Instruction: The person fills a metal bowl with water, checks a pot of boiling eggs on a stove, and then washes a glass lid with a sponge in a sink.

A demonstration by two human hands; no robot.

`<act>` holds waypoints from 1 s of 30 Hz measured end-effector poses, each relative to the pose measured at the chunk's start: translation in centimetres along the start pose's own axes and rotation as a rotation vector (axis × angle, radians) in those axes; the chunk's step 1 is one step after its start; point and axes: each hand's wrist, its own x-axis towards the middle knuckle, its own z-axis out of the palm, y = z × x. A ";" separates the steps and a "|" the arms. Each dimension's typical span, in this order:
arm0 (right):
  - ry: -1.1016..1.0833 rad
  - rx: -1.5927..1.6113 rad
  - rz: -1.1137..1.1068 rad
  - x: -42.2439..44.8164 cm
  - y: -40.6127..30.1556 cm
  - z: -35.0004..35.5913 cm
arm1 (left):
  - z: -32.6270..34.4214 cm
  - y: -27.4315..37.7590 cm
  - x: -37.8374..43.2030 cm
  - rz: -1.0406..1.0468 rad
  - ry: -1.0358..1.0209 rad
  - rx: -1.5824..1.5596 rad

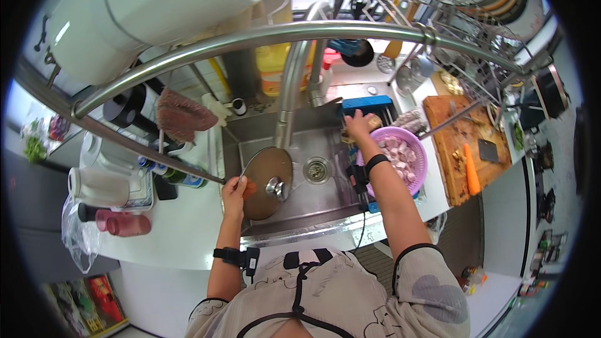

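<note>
My left hand (238,193) grips the rim of a round pot lid (263,188) with a brownish glass face and a shiny metal knob. The lid is tilted over the left side of the stainless steel sink (305,211). At the sink's back right, my right hand (358,126) reaches over a blue rack (367,102). A tan, rough-looking object (374,122) shows at its fingers; whether they grip it is hidden. Below that hand, partly behind my forearm, sits a pink plastic colander (421,155) with chunks of raw meat (396,152).
A faucet (284,117) reaches over the sink, and a steel rack bar (300,30) crosses above. At right, a wooden cutting board (443,141) bears a carrot (471,169) and a dark blade (488,150). Pink cups (129,224) and bottles (188,178) stand on the left counter.
</note>
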 end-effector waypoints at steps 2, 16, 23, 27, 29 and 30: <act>-0.131 -0.023 0.057 1.7 1.2 0.8 | 0.0 0.3 -0.3 -0.032 0.020 -0.071; -0.347 0.776 -0.298 -12.9 -5.1 -5.0 | 4.2 1.7 -1.0 0.003 0.084 -0.183; -0.341 0.538 -0.708 -20.6 -12.3 -6.4 | 5.5 0.6 -1.0 0.204 0.124 -0.003; -0.342 0.590 -0.636 -14.0 -10.2 -0.6 | 6.4 3.6 -2.3 0.209 0.080 -0.045; -0.417 0.684 -0.491 -11.1 -8.7 1.8 | 5.9 3.5 -2.3 0.255 0.038 -0.021; -0.386 0.660 -0.552 -11.6 -8.8 1.6 | 5.9 3.7 -2.5 0.238 0.051 -0.038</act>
